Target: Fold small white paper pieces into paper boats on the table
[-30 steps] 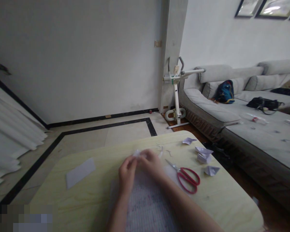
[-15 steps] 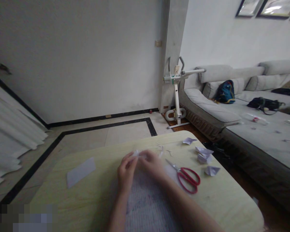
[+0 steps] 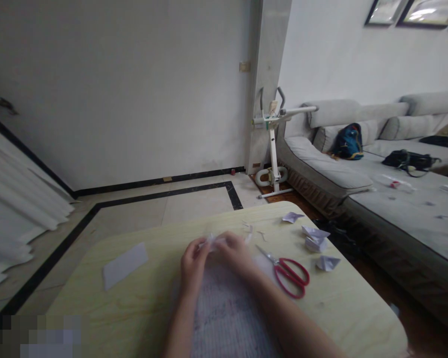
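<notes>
A small piece of folded white paper [image 3: 211, 242] is pinched between my two hands, above the far part of the table. My left hand [image 3: 193, 256] grips its left side with closed fingers. On its right side the fingers of my right hand [image 3: 232, 251] are closed too, and they partly hide it. Beneath my forearms lies a sheet with lined writing [image 3: 227, 308]. Scissors with red handles [image 3: 291, 276] rest to the right of my right hand. Thin paper scraps [image 3: 250, 232] are scattered just beyond it.
Several folded paper shapes [image 3: 316, 238] sit along the right side of the wooden table [image 3: 134, 313]. A white paper piece [image 3: 126, 265] lies at the left. Beyond the table stand an exercise machine [image 3: 272, 144] and a grey sofa [image 3: 328, 174] with bags on it.
My hands have shifted slightly, with the fingers a little further apart, and more of the folded paper shows between them. The scissors and other papers have stayed put.
</notes>
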Motion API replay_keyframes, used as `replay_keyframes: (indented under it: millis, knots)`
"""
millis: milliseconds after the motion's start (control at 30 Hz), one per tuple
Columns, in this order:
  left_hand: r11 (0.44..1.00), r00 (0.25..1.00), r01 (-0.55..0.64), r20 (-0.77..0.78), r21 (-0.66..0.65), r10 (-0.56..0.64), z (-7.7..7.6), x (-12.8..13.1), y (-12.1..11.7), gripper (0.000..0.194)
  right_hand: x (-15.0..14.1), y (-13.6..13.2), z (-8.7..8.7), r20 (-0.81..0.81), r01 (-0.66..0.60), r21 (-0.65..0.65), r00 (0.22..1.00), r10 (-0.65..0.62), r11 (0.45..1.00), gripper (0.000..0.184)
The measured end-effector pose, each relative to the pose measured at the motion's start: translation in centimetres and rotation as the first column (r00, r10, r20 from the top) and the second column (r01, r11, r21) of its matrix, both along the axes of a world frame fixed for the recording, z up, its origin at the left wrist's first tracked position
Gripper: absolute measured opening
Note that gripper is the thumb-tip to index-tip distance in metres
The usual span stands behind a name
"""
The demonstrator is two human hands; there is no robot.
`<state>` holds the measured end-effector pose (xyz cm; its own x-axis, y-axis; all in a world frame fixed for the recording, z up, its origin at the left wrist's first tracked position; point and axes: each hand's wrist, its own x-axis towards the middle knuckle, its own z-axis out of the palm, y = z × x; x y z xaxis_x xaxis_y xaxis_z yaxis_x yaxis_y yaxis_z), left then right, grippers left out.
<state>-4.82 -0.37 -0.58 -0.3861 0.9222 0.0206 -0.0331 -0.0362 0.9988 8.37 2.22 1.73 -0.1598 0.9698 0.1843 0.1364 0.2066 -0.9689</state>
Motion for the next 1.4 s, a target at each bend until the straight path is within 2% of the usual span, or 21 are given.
replay_keyframes:
  millis: [233,433,667,933,1067,1133,1233,1300,1400]
  knots:
    - [0.999,1.000,0.006,-0.024,-0.032,-0.007,0.67,0.13,-0.23,0.031,0.12,-0.38,0.04,-0.083,-0.084,-0.078,0.994,0.077,0.993,0.017]
    - [0.998,0.998,0.041,-0.051,-0.042,-0.043,0.56,0.06,-0.33,0.029,0.12,-0.43,0.43,-0.055,-0.062,-0.073,0.997,0.058,0.995,0.013]
    - [0.996,0.996,0.093,-0.006,0.003,-0.093,0.34,0.16,-0.35,0.034,0.31,-0.10,0.32,-0.093,-0.040,-0.099,0.995,0.031,0.994,0.017]
    - [0.998,0.996,0.038,-0.088,0.048,-0.033,0.27,0.27,-0.20,0.026,0.24,-0.05,0.34,-0.069,0.003,-0.059,0.998,-0.007,0.998,0.017]
    - [0.997,0.989,-0.008,-0.149,0.076,0.019,0.36,0.23,-0.33,0.024,0.06,-0.02,0.29,-0.052,0.055,-0.066,0.997,-0.058,0.996,0.031]
    - [0.997,0.992,-0.019,-0.126,0.079,0.029,0.28,0.29,-0.33,0.024,-0.01,0.03,0.26,-0.072,0.038,-0.078,0.996,-0.044,0.996,0.032]
    - [0.997,0.998,-0.043,-0.033,0.069,0.046,0.20,0.46,-0.30,0.034,-0.05,0.10,0.21,-0.111,-0.015,-0.119,0.994,0.002,0.993,0.023]
    - [0.998,0.999,-0.037,0.010,0.051,0.036,0.20,0.53,-0.25,0.041,-0.05,0.12,0.15,-0.123,-0.021,-0.144,0.992,0.003,0.989,0.019]
    - [1.000,0.999,-0.004,0.038,0.026,0.003,0.18,0.45,-0.14,0.041,0.01,0.12,0.11,-0.128,-0.022,-0.163,0.992,0.001,0.986,0.018]
